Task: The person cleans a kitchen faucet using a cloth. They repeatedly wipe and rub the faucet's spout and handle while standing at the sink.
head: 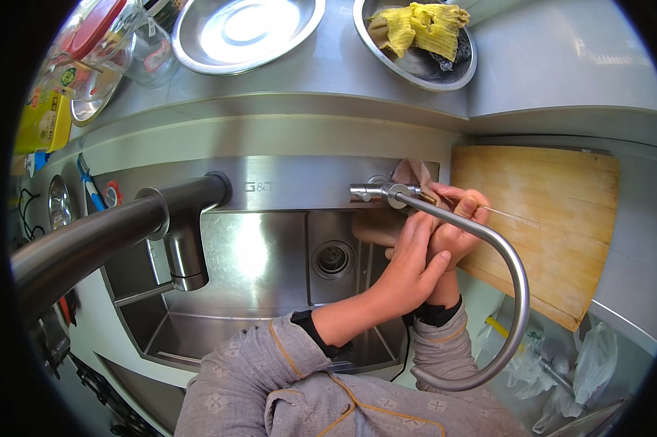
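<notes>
My right hand [459, 224] is beside the base of a small metal tap [391, 194]. Between its thumb and fingers it pinches a thin pale strand [506, 213], which runs out over the wooden cutting board. My left hand [418, 262] lies close against the right one, fingers pointing up toward the tap; whether it grips anything is hidden. A pinkish-brown cloth [414, 172] is bunched behind the tap and runs down to the fingers. The tap's curved spout [517, 278] passes in front of my right hand and wrist.
Below the hands is a steel sink [252, 306] with a drain [332, 259]. A large faucet [183, 235] juts in from the left. The cutting board [541, 218] lies at right. Behind stand a steel basin [246, 60], a bowl [383, 57] with a yellow cloth [424, 27], and glass jars [150, 57].
</notes>
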### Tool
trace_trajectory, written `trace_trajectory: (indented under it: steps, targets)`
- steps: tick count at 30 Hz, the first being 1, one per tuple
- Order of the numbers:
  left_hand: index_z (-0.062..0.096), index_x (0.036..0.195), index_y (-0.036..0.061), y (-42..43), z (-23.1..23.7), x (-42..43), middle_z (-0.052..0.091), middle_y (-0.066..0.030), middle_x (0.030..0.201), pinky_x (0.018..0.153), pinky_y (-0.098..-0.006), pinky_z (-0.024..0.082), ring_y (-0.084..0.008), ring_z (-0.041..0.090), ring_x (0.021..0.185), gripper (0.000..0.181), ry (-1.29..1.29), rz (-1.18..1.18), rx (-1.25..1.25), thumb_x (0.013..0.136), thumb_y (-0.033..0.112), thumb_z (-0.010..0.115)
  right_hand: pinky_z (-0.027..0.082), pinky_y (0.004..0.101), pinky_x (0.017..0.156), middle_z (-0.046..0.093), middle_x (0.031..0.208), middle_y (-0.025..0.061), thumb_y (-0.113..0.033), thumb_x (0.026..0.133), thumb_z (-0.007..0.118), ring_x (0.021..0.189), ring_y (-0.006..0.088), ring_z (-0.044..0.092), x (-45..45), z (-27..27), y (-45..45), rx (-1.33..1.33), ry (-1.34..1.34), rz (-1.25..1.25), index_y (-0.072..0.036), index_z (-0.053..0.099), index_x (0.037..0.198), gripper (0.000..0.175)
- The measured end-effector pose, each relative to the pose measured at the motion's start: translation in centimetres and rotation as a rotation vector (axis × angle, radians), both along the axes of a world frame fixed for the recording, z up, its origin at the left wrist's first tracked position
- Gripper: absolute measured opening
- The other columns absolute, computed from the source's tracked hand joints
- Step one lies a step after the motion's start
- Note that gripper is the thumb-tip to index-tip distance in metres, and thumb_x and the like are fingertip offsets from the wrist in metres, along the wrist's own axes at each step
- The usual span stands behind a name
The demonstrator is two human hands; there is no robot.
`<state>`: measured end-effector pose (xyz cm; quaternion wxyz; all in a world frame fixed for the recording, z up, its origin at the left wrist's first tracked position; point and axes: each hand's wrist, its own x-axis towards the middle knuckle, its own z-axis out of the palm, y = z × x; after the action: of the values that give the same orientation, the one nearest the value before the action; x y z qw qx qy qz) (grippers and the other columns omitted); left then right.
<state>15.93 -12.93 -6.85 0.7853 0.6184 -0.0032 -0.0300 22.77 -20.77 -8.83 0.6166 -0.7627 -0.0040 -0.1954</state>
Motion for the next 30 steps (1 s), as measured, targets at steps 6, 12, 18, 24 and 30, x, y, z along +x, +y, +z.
trace_trajectory:
  steps: [6, 12, 18, 24, 30]
  targets:
    - [0.033, 0.144, -0.0061, 0.2, 0.2, 0.2, 0.038, -0.0278, 0.142, 0.116, -0.0468, 0.029, -0.0445, 0.037, 0.135, 0.058, 0.004, 0.024, 0.004, 0.095, 0.012, 0.058, 0.056, 0.0399, 0.082, 0.064, 0.085, 0.0145, -0.029, 0.11, 0.043, 0.081, 0.0257, 0.066, 0.1, 0.4, 0.1, 0.006, 0.014, 0.094, -0.002, 0.045, 0.103, 0.029]
    - [0.032, 0.146, -0.0057, 0.0, 0.0, 0.1, 0.037, -0.0277, 0.144, 0.116, -0.0475, 0.029, -0.0447, 0.037, 0.135, 0.06, -0.036, 0.031, 0.021, 0.094, 0.012, 0.058, 0.053, 0.0328, 0.073, 0.063, 0.083, 0.0119, -0.028, 0.11, 0.042, 0.075, 0.019, 0.061, -0.1, 0.7, -0.5, -0.04, 0.093, -0.011, -0.003, 0.044, 0.1, 0.027]
    - [0.027, 0.15, -0.0053, 0.3, -0.2, -0.3, 0.033, -0.0256, 0.147, 0.117, -0.0459, 0.027, -0.0415, 0.034, 0.139, 0.063, -0.026, -0.045, 0.06, 0.099, 0.017, 0.057, 0.056, 0.037, 0.079, 0.064, 0.085, 0.0139, -0.031, 0.11, 0.044, 0.081, 0.0246, 0.065, -0.2, 0.3, 0.7, 0.085, -0.069, 0.006, -0.002, 0.045, 0.103, 0.03]
    - [0.031, 0.145, -0.0076, 0.1, -0.1, 0.0, 0.038, -0.0289, 0.141, 0.114, -0.0484, 0.03, -0.0458, 0.038, 0.133, 0.061, -0.023, 0.053, 0.035, 0.094, 0.013, 0.058, 0.056, 0.0369, 0.079, 0.063, 0.082, 0.0132, -0.029, 0.11, 0.044, 0.079, 0.024, 0.065, 0.0, 0.5, 0.2, 0.005, 0.06, 0.061, -0.002, 0.045, 0.103, 0.028]
    - [0.025, 0.15, -0.0059, 0.2, -0.9, -0.6, 0.033, -0.026, 0.148, 0.118, -0.0463, 0.026, -0.0413, 0.032, 0.141, 0.065, -0.018, -0.115, 0.078, 0.099, 0.018, 0.057, 0.053, 0.0329, 0.074, 0.062, 0.082, 0.0122, -0.025, 0.11, 0.044, 0.076, 0.0198, 0.061, -1.3, 0.3, -0.4, -0.051, 0.088, -0.053, -0.003, 0.045, 0.099, 0.025]
